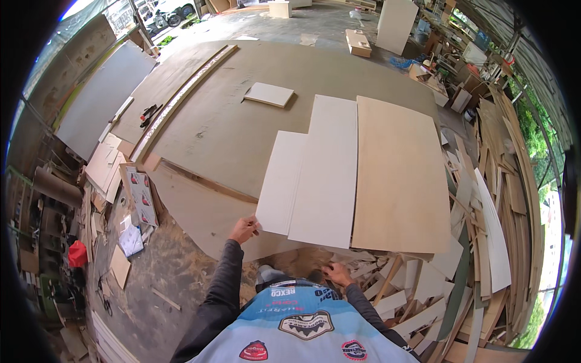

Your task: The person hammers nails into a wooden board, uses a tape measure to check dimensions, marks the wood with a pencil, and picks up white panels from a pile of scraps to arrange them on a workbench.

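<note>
My left hand (244,230) is at the near left corner of a narrow white board (282,181), its fingers closed in a pinch at the edge. Beside that board lies a longer white board (327,172), and right of it a pale plywood panel (399,175). All three lie side by side on a large brown worktable (242,85). Below the table's near edge, close to my body, is my right hand (339,274). Its fingers are curled; something small and dark may be in them, too unclear to name.
A small white board (269,95) lies mid-table. A long straight strip (184,100) runs along the left side, near a dark tool (149,115). Piled wood offcuts (417,314) cover the floor at the right. A red object (77,254) stands at the far left.
</note>
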### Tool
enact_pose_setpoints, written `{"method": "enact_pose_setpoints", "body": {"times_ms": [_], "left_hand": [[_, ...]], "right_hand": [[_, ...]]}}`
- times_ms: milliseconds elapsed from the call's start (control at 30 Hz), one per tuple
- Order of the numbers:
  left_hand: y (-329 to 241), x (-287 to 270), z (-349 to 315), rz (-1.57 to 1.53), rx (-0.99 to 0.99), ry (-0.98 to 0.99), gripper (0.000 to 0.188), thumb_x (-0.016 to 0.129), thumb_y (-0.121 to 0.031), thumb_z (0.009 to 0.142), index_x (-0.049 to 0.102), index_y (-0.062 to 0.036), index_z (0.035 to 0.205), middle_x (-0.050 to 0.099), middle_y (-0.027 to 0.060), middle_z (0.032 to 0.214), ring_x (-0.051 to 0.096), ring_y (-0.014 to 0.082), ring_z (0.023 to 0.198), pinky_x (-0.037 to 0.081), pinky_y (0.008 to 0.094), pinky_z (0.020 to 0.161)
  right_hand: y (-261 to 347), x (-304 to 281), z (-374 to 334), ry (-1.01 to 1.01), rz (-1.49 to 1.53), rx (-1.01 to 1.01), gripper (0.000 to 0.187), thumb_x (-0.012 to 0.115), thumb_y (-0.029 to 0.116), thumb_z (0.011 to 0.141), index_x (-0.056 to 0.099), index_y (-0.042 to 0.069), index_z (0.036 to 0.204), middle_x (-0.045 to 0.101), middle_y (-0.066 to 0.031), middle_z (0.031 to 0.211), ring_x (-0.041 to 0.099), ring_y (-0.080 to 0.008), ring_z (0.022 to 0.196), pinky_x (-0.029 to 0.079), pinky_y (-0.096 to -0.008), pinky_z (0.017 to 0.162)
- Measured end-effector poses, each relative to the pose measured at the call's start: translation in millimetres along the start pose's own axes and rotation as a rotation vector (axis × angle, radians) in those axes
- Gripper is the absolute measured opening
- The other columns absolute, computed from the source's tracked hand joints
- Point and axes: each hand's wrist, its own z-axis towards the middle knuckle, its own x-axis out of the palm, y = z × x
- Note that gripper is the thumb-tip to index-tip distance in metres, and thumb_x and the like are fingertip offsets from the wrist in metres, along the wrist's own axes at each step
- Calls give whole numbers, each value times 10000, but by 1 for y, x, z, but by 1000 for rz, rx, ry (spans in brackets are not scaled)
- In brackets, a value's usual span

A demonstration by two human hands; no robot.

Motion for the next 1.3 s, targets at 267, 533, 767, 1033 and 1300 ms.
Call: {"method": "enact_pose_setpoints", "body": {"times_ms": [267, 533, 767, 1033, 1300], "left_hand": [[0, 0, -1, -460, -64, 226, 536, 573, -85, 948, 402, -76, 1456, 670, 55, 919, 670, 136, 761, 519, 265, 641], [1, -26, 17, -170, 26, 377, 547, 560, -71, 955, 353, -18, 1459, 624, 34, 783, 563, 85, 630, 506, 261, 609], [-17, -67, 38, 87, 50, 387, 566, 562, -61, 944, 346, -31, 1466, 624, 70, 788, 564, 108, 648, 506, 277, 625], [-54, -98, 66, 680, 348, -9, 653, 672, -179, 812, 432, -47, 1405, 590, 210, 1062, 591, 340, 948, 494, 431, 806], [-71, -99, 132, 625, 421, 18, 643, 714, -261, 784, 487, -95, 1363, 453, 202, 1341, 367, 382, 1301, 357, 490, 1019]], "right_hand": [[88, 15, 36, -316, 1421, 138, 332, 622, 297, 931, 585, 42, 1141, 676, -93, 973, 679, -215, 826, 560, -337, 703], [135, 45, 74, -771, 1321, 292, 315, 617, 347, 943, 589, 58, 1064, 647, -68, 874, 653, -195, 721, 567, -346, 619], [171, 51, 87, -660, 1232, 355, 352, 594, 363, 954, 593, 17, 1016, 678, -126, 822, 663, -202, 663, 563, -333, 589], [188, 2, 89, 13, 611, 506, 492, 578, 453, 945, 589, -27, 838, 688, -166, 684, 668, -195, 531, 527, -308, 473], [230, -160, 219, -347, -55, 76, 379, 720, 380, 826, 657, 6, 821, 683, -98, 707, 653, -197, 652, 513, -329, 627]]}}
